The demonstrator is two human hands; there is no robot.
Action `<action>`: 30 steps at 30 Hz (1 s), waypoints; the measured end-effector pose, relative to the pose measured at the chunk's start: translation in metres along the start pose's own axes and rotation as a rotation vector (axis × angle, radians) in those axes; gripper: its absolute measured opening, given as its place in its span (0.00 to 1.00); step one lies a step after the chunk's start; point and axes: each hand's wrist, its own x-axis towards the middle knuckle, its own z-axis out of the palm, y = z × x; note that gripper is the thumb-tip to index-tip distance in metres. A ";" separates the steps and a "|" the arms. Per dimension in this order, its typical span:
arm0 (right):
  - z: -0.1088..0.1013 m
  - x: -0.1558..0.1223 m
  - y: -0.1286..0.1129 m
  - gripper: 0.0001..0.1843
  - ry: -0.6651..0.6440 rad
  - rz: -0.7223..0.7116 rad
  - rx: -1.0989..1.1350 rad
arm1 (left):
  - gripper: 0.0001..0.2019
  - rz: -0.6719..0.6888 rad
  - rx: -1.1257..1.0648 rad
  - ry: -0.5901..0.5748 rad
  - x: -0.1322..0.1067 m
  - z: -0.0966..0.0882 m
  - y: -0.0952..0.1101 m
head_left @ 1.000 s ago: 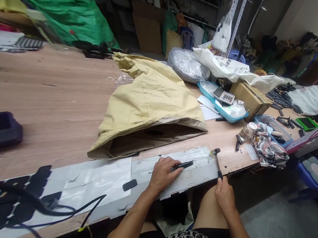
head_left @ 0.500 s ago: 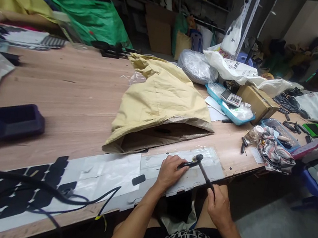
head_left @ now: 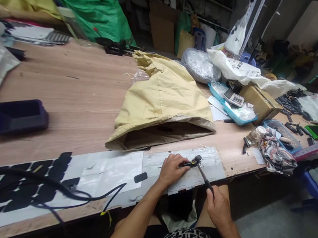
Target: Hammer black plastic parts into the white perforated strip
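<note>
My right hand [head_left: 218, 207] is closed around the black grip of a small hammer [head_left: 204, 176], which has a metal shank and a dark round head. The hammer's head is over the far end of a small black part [head_left: 188, 164]; whether the two touch I cannot tell. My left hand [head_left: 171, 170] pinches the near end of this part and steadies it low over a pale board [head_left: 212, 165] at the table's front edge. The part's exact kind is too small to make out. Just beyond lies a yellow sack [head_left: 165, 100], its mouth facing me.
White sheets with black rounded pads [head_left: 45, 169] and black cables [head_left: 54, 187] lie at left. A dark blue tray [head_left: 14, 118] stands behind them. Rightwards are a blue basket [head_left: 283, 134], a jar [head_left: 255, 135] and a patterned cloth [head_left: 276, 155]. Someone in yellow sits far left.
The camera view has shifted slightly, moving the table things a little right and up. The hammer's head sits slightly further left over the black part. Both hands keep their grips.
</note>
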 end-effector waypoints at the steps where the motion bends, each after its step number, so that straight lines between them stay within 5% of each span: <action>1: -0.001 0.000 -0.001 0.17 0.001 -0.003 0.005 | 0.08 -0.001 -0.002 0.001 0.000 0.000 0.000; 11: -0.001 0.002 -0.006 0.18 -0.038 -0.011 -0.030 | 0.08 -0.018 -0.026 0.006 0.000 0.001 -0.002; 22: -0.030 0.036 0.031 0.19 -0.040 0.432 -0.233 | 0.07 0.053 -0.071 0.014 -0.001 -0.006 0.004; 25: -0.024 0.036 0.033 0.19 -0.077 0.460 -0.273 | 0.07 0.160 -0.133 0.044 -0.020 -0.014 0.011; 30: -0.018 0.037 0.036 0.19 -0.101 0.456 -0.266 | 0.05 0.302 -0.098 0.079 -0.086 -0.013 0.023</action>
